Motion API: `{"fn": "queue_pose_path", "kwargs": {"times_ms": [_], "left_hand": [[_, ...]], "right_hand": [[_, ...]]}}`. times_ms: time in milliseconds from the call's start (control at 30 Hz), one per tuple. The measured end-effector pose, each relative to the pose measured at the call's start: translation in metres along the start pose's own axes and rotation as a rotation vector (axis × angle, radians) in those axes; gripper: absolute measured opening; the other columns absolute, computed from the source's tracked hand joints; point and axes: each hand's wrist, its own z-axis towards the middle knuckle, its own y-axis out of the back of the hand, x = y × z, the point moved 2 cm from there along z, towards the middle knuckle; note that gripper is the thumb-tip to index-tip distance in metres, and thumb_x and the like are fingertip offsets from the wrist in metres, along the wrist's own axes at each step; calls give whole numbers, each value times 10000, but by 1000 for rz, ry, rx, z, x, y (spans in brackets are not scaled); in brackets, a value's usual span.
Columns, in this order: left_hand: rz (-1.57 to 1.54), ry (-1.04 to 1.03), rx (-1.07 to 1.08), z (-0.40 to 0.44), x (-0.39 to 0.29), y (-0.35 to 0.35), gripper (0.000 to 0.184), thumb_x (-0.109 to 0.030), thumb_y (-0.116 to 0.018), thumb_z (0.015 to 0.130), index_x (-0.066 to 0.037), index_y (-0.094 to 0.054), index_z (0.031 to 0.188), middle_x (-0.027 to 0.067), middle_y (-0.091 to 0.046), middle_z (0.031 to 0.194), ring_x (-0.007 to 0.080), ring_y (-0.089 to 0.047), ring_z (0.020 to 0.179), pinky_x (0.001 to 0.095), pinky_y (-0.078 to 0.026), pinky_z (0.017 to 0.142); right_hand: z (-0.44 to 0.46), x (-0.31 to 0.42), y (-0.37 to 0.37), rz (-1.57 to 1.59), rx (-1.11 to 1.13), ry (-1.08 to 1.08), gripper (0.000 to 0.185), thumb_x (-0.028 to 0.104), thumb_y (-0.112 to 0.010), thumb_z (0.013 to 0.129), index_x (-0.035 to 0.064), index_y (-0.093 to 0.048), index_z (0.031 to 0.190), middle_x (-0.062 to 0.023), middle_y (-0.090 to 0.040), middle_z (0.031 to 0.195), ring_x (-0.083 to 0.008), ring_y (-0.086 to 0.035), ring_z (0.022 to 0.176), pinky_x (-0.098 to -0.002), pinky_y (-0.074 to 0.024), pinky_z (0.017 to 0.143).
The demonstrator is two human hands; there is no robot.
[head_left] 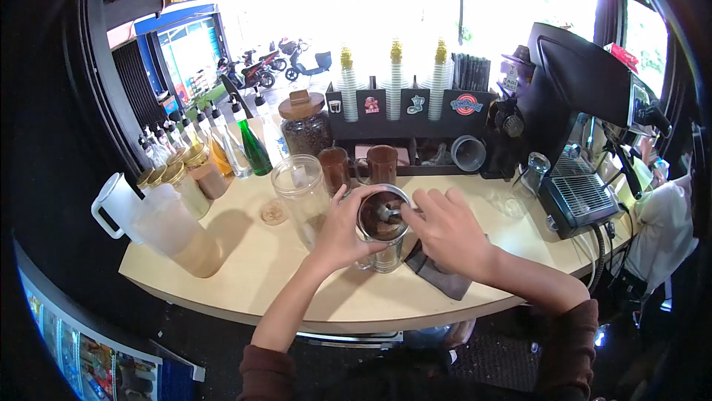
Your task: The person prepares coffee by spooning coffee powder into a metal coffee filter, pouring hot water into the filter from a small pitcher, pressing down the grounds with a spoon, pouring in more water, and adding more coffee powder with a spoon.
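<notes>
Nearest the camera: a round cup (383, 217) with dark brown contents, held above the counter (248, 271), its mouth facing the camera. Left hand (343, 229): partly closed, fingers and thumb curved around the cup's side. Right hand (449, 232): fingers bent, thumb and forefinger closed on the handle of a spoon (389, 213), its bowl inside the cup. Below the cup, a clear glass mug (389, 259); whether they touch cannot be told. Dark cloth (439, 276) under the right hand, on the counter.

Surface: pale, curved front edge. Tall clear jar (300, 197) just left of the left hand; round lid (274, 213) beside it. Two mugs (382, 165) with brown contents behind the cup. Far left: two pitchers (178, 230), lidded jars (185, 187), a row of bottles (253, 145). Back: wooden-lidded jar (306, 128) of dark beans; black organizer (411, 113) with stacked cups (395, 90). Right: coffee machine (582, 190) with metal grate.

Room: open front, bright outside; motorbikes (308, 67) parked beyond. Ridged roof above, dark floor below, lit display case (89, 356) at lower left.
</notes>
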Motion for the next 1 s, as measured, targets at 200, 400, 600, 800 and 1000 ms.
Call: {"fn": "queue_pose_path", "kwargs": {"times_ms": [200, 400, 600, 800, 1000], "left_hand": [[5, -15, -21, -1, 2, -1, 858, -172, -867, 523, -136, -453, 1274, 66, -562, 1222, 281, -517, 1184, 514, -197, 1136], [21, -36, -31, -1, 1, -1, 873, -157, -858, 529, -145, -432, 1290, 59, -558, 1231, 276, -520, 1182, 519, -201, 1131], [8, -31, -35, -1, 0, 0, 865, -161, -854, 533, -144, -435, 1290, 59, -565, 1228, 279, -523, 1180, 524, -215, 1125], [4, -37, -34, -2, 3, -1, 859, -155, -848, 532, -145, -438, 1286, 61, -563, 1231, 279, -521, 1185, 522, -225, 1123], [-1, -61, -45, 0, 5, -2, 869, -155, -860, 517, -138, -441, 1278, 64, -558, 1234, 278, -517, 1187, 519, -231, 1120]], "right_hand": [[5, 2, -1, -53, -36, -7, 203, 145, -586, 727, 35, -582, 898, -61, -485, 883, -177, -518, 801, -304, -378, 654], [0, 16, -8, -2, -43, 0, 223, 107, -583, 718, 1, -573, 914, -80, -479, 861, -182, -535, 730, -308, -439, 597], [-7, 20, -5, 52, 21, -12, 314, 81, -585, 704, -63, -562, 982, -98, -487, 875, -204, -557, 771, -324, -482, 656], [-12, 20, -5, 70, 59, -5, 356, 71, -577, 704, -74, -550, 1028, -111, -494, 899, -220, -556, 772, -305, -482, 623], [-6, 15, -3, 168, 13, -67, 415, 40, -576, 711, -50, -555, 1116, -118, -487, 889, -245, -557, 752, -346, -478, 637]]}}
